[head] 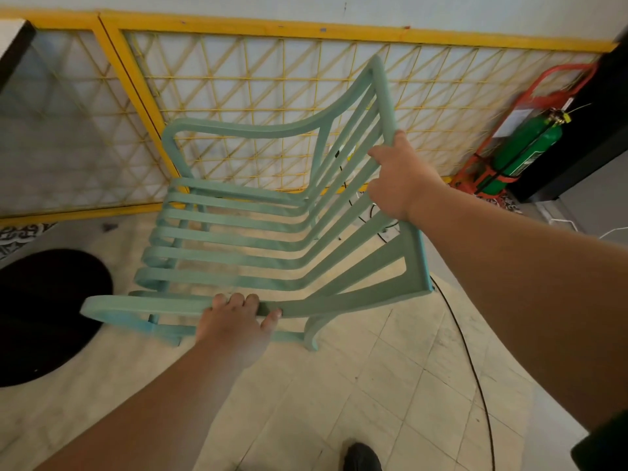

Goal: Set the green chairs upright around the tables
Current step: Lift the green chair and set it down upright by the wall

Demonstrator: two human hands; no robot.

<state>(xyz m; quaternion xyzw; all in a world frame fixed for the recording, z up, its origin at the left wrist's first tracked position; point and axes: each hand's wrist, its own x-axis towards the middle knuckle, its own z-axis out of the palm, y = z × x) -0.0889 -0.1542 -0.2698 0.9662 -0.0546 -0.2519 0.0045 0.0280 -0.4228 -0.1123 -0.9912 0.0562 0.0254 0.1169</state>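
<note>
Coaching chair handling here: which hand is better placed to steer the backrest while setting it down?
Probably right: the right hand grips the top rail of the green chair, while the left hand only holds its near armrest.

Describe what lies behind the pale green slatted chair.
A yellow-framed lattice fence and a black cable, seen between the green chair's slats, which cover parts of both.

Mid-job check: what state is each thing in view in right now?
Pale green slatted chair: seat up, held in both hands.
Left hand: grip round near armrest.
Right hand: grip round backrest top.
Green fire extinguisher cylinder: strapped into red stand.
Black cable: lying loose on tiled floor.
</note>
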